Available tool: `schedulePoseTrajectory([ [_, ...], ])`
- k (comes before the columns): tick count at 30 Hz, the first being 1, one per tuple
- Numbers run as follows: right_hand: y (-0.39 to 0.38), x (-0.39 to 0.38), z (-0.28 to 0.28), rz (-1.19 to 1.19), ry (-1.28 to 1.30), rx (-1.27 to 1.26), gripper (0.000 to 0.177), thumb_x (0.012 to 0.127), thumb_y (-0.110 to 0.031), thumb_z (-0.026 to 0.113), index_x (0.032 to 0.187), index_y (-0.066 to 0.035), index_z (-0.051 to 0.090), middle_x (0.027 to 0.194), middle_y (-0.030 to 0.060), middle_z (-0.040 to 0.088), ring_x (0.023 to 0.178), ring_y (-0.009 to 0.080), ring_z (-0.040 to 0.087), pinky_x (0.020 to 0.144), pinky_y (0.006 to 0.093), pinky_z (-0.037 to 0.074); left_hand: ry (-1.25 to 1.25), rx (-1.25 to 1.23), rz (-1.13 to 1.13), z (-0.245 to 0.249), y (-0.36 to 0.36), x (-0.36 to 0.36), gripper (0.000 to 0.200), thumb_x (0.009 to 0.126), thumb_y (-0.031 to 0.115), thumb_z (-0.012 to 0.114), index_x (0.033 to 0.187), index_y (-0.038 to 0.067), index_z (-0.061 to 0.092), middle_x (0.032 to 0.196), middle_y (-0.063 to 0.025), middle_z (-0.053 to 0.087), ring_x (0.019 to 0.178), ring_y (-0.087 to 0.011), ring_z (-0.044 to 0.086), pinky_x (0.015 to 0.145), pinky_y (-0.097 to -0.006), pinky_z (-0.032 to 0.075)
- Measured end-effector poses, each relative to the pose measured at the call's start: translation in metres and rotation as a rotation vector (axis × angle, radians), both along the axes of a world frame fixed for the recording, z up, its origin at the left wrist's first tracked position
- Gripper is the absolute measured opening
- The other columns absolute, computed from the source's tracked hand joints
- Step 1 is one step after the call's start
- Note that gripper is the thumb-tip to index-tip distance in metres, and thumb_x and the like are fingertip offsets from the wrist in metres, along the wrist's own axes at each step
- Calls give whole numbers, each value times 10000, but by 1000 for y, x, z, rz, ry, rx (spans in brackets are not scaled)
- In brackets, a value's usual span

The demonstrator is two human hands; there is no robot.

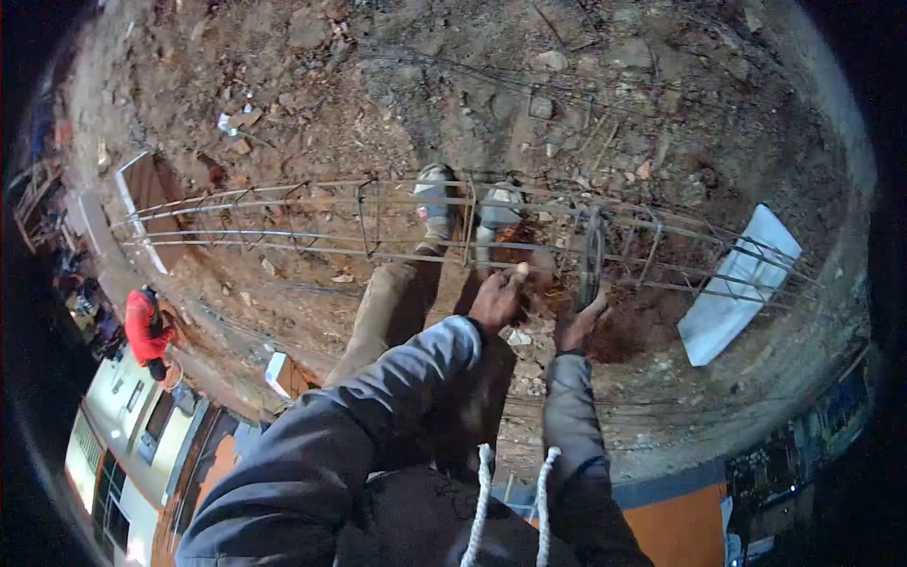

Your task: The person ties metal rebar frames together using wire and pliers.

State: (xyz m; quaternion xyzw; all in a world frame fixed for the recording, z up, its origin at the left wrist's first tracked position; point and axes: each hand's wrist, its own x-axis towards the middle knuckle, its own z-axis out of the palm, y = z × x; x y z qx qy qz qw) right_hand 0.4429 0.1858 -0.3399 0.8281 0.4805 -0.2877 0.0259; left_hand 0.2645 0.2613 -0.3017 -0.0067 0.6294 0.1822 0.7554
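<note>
A long cage of thin steel rebar [416,253] with stirrups stretches from side to side in front of me, above my shoes. My right hand [580,327] is closed round the lower end of a dark pincer-like tool [592,253], which stands across the cage bars. Just left of it, my left hand [501,299] has its fingers curled at the near bar, the thumb side up. Its fingertips are smeared by motion, and I cannot tell what is between them.
A pale slab [742,288] supports the cage's right end; a brown, white-edged board [154,213] lies under the left. A person in red [146,329] bends over at the left, near a building [128,425]. Stones and scraps litter the dirt ground [312,94].
</note>
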Motion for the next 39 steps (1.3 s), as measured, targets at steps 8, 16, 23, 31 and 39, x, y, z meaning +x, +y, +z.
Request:
schedulePoseTrajectory([
  [8,18,-88,70,-90,719,91,798,856,-535,460,1381,4,196,1339,204,373,1256,308,352,1041,384,247,2,-58,-30,3,33,-24,310,925,348,454,901,57,557,653,-50,563,533,-132,524,457,-273,412],
  [16,13,-102,16,-1423,1449,-257,300,944,-193,400,1158,-5,493,1028,91,573,901,193,557,801,294,459,471,256,-1058,-42,15,-64,504,830,560,479,869,90,655,769,-156,639,702,-291,608,612,-396,457],
  [23,49,-111,-42,-1209,1739,-291,350,907,-255,489,1227,-115,509,570,-47,391,407,54,343,364,220,278,900,812,-1065,-45,113,-94,299,766,382,579,862,113,665,849,-166,626,815,-338,600,680,-436,475],
  [31,57,-138,-92,309,478,73,264,894,-198,483,1117,-104,589,783,57,609,657,138,572,572,300,468,622,815,-924,-89,106,-94,262,792,326,540,787,92,658,764,-123,644,692,-334,613,615,-437,475],
  [39,46,-158,-134,-385,1144,189,305,916,-272,359,854,-68,577,825,112,593,678,201,559,634,310,443,756,903,-792,-42,101,-95,243,783,313,595,822,77,637,747,-163,616,704,-374,589,617,-445,471],
])
